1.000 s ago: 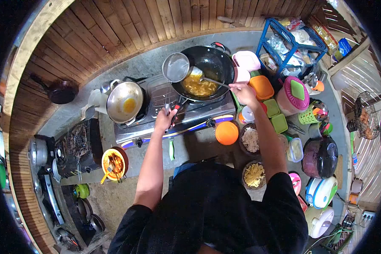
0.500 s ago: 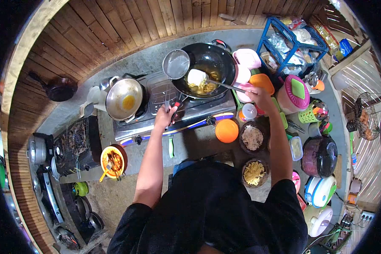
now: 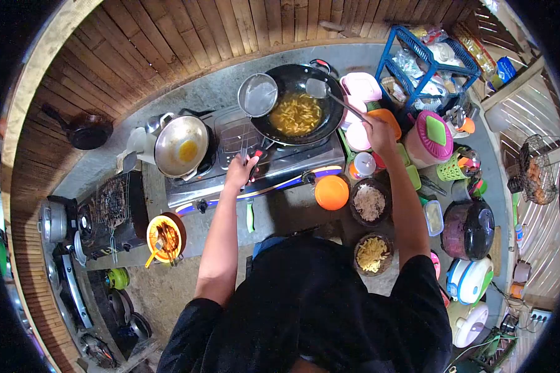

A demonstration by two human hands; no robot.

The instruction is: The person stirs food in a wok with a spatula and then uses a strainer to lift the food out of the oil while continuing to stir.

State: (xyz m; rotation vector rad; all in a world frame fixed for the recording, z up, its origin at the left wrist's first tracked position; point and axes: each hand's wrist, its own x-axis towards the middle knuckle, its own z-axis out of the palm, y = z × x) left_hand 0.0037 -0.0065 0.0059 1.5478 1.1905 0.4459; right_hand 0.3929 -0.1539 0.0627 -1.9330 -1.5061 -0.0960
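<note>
My L hand (image 3: 241, 171) is clamped round the thin handle of a round metal-mesh strainer (image 3: 257, 95), just off the near L edge of the big black wok (image 3: 330, 115); the mesh end hangs over the wok's L rim. The wok's red-&-black near handle (image 3: 259, 153) is right by my fingers, can't tell if I'm touching it. My R hand (image 3: 378, 130) is wrapped on the long handle of a grey metal turner (image 3: 316, 88), off the wok's R side; blade's over the wok's far R part, clear of the food, can't tell if it rests on the metal. Hands well apart, approx. one each side of the wok. In the wok: thin yellow-brown strips (image 3: 297, 117) in glossy liquid, mostly in the near half. Wok sits on the R part of a shiny silver gas stove (image 3: 295, 158); L of the wok, same stove, is a wide silver pan (image 3: 179, 127) w/ a yellow puddle in it. Nearside of the wok, a flat round orange plastic lid (image 3: 331, 193); R of that, a dark bowl of pale crumbly stuff (image 3: 356, 214), &, farther from the wok, a dark bowl of yellow strips (image 3: 386, 266). Green-handled knife (image 3: 250, 217) lies nearside & L of the wok. Blue plastic rack (image 3: 386, 62) w/ bags stands beyond the wok's R side.
</note>
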